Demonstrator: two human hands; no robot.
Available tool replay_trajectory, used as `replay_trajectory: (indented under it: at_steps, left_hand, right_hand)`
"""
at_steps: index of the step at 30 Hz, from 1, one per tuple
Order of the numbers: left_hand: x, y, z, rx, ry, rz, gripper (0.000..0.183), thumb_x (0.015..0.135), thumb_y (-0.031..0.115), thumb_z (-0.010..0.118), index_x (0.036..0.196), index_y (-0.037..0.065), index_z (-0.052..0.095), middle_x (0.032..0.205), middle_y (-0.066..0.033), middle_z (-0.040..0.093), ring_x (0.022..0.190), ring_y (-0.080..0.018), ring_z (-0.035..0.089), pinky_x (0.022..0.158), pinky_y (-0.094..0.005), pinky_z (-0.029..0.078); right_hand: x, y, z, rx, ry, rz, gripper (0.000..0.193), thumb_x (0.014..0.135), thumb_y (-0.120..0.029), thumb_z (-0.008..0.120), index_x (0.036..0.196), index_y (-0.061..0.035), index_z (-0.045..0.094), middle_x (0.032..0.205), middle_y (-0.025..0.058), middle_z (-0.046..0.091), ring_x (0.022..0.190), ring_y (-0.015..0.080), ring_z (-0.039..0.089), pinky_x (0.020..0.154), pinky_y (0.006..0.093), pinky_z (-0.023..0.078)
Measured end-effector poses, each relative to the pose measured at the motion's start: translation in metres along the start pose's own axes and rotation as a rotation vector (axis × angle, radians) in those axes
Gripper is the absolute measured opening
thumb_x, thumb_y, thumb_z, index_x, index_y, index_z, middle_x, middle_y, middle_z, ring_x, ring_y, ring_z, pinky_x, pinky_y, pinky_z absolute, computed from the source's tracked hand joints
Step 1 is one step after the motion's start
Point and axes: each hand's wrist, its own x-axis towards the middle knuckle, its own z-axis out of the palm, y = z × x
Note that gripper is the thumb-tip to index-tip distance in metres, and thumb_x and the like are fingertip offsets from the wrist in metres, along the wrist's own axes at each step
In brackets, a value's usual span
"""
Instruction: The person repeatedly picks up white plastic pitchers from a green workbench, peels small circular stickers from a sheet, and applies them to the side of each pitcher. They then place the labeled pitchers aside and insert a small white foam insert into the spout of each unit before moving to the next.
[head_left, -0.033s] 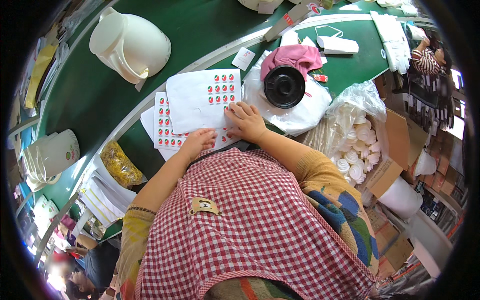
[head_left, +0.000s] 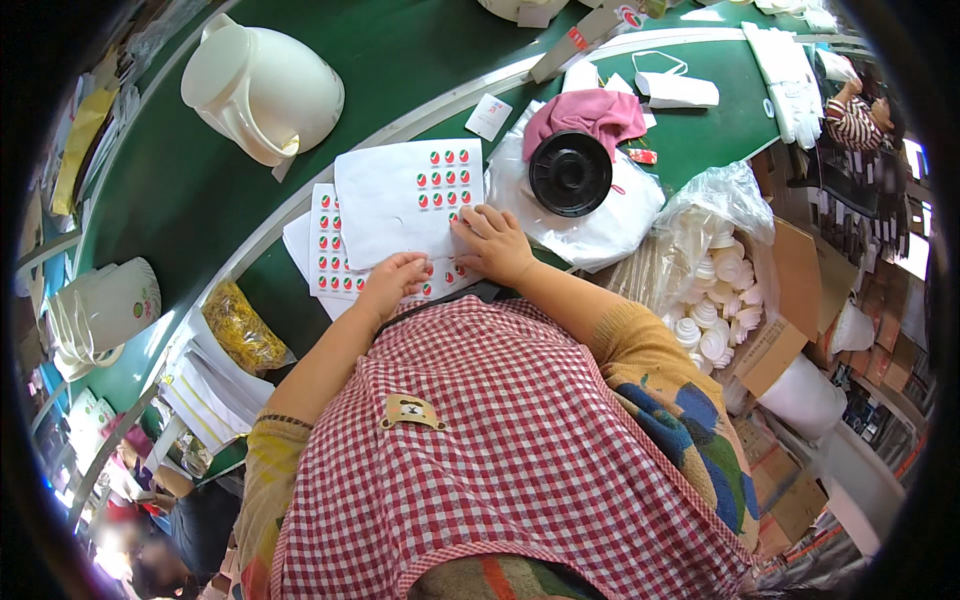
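A white sticker sheet [head_left: 385, 190] lies on top of another sheet. Its right part carries rows of small red and green round stickers; its left part is bare. My right hand [head_left: 495, 245] rests on its lower right edge, fingers stretched out and slightly apart. My left hand [head_left: 393, 284] is at the sheet's lower edge, with thumb and fingertips pressed together. What is between them is too small to make out. The under sheet [head_left: 330, 268], also covered with such stickers, shows at the left and below, partly hidden by my hands.
A black round lid [head_left: 569, 174] and a pink cloth [head_left: 590, 115] lie on white plastic, right of the sheets. A cream jug [head_left: 265, 95] stands on the green belt [head_left: 400, 60]. A box [head_left: 790, 275] of white spiral parts stands at right; a bag of yellow pieces [head_left: 245, 325] at left.
My left hand has shifted slightly up and to the left along the sheet's lower edge. My right hand stays on the sheet.
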Motion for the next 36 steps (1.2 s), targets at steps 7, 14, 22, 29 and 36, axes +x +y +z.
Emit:
replay_trajectory:
  at_steps: [7,14,22,29,36]
  left_hand:
    - [-0.003,0.015,-0.039,0.680,0.911,0.744,0.073,0.079,0.011,0.074,0.137,-0.005,0.033,0.121,-0.0188,0.058,0.107,-0.0259,0.059,0.092,-0.0341,0.048]
    - [-0.021,0.042,-0.015,-0.025,0.478,0.372,0.052,0.077,0.002,0.074,0.124,-0.006,0.051,0.108,-0.0154,0.065,0.094,-0.0240,0.065,0.086,-0.0352,0.053]
    - [-0.151,0.055,-0.132,-0.217,0.355,0.570,0.050,0.083,-0.001,0.063,0.131,-0.001,0.048,0.117,-0.0143,0.063,0.104,-0.0278,0.064,0.092,-0.0428,0.053]
    - [-0.079,0.016,-0.111,-0.112,0.410,0.325,0.042,0.083,0.002,0.061,0.125,-0.003,0.053,0.113,-0.0133,0.065,0.100,-0.0239,0.064,0.092,-0.0365,0.049]
    - [-0.065,-0.011,-0.086,0.089,0.586,0.288,0.045,0.082,0.008,0.068,0.124,-0.001,0.054,0.114,-0.0115,0.065,0.101,-0.0215,0.063,0.092,-0.0343,0.048]
  right_hand:
    - [-0.011,-0.002,0.023,-0.133,0.087,-0.021,0.056,0.067,-0.031,0.075,0.121,-0.0204,0.060,0.130,0.0006,0.051,0.121,0.0219,0.047,0.093,0.0413,0.037]
    - [-0.006,-0.001,-0.007,0.125,-0.018,0.030,0.043,0.078,-0.030,0.071,0.116,-0.0132,0.061,0.131,0.0054,0.053,0.120,0.0274,0.049,0.097,0.0440,0.038]
    - [-0.015,0.021,-0.039,0.768,0.094,0.693,0.028,0.087,-0.013,0.064,0.113,-0.0018,0.064,0.107,0.0097,0.066,0.101,0.0206,0.061,0.088,0.0315,0.047]
    - [-0.025,-0.006,-0.006,0.621,0.049,0.658,0.041,0.085,-0.017,0.065,0.122,-0.0007,0.059,0.115,0.0122,0.060,0.094,0.0200,0.061,0.083,0.0302,0.048]
    - [-0.016,-0.014,-0.001,0.712,-0.144,0.874,0.041,0.079,-0.027,0.069,0.112,-0.0035,0.064,0.087,0.0134,0.066,0.080,0.0258,0.064,0.072,0.0378,0.050]
